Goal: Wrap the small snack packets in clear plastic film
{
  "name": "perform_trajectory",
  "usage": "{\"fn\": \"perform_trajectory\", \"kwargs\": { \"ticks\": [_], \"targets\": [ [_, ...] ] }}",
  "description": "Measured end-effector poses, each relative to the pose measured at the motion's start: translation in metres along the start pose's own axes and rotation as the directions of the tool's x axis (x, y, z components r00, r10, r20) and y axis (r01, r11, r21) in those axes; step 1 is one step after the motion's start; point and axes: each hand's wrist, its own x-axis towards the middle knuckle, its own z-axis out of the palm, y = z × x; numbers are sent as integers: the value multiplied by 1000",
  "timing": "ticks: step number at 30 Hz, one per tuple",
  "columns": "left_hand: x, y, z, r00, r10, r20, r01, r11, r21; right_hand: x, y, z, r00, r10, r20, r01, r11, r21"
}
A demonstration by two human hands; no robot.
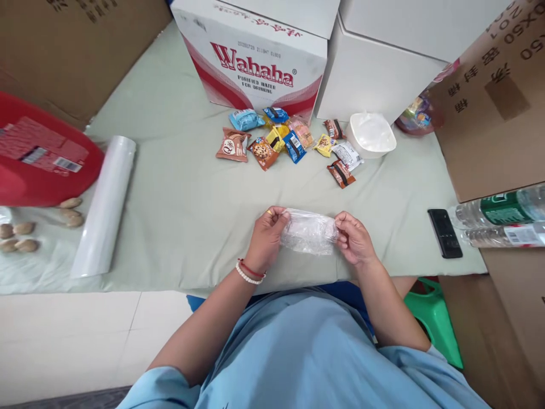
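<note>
Fingers of the left hand (266, 237) and right hand (354, 237) pinch opposite ends of clear plastic film (309, 232) mid-frame. Pale-green tablecloth (183, 210) stretches left to a plastic roll (105, 207) and up to wrapped snacks (263, 153), its near edge just below the hands.

two hands (265, 237), one clear film (310, 232), two bottles (506, 209), one phone (445, 234), one roll (104, 210), one tub (378, 151)

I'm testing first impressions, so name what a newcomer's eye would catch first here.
Likely the Wahaha water carton at the far side of the table, with brightly wrapped snacks in front. Then the red container at far left, and the left hand and right hand holding clear plastic between them near the front edge.
</note>
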Motion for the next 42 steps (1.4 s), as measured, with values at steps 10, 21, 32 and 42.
{"fn": "perform_trajectory", "kwargs": {
  "ticks": [10,21,32,42],
  "targets": [
    [-2,-9,7,999,-13,-36,16,996,91,-16,23,-13,809,-558,185,533,564,-630],
    [-5,19,-2,968,-238,83,238,971,9,-9,14,-19,977,-198,85,215,913,-347],
    [-7,30,-33,888,459,13,-336,631,699,-2,17,-18,997,-42,-59,28,975,-220],
    [-32,-8,25,844,360,397,-535,605,590,-8,12,6,995,-81,52,84,994,-70]
  ]
}}
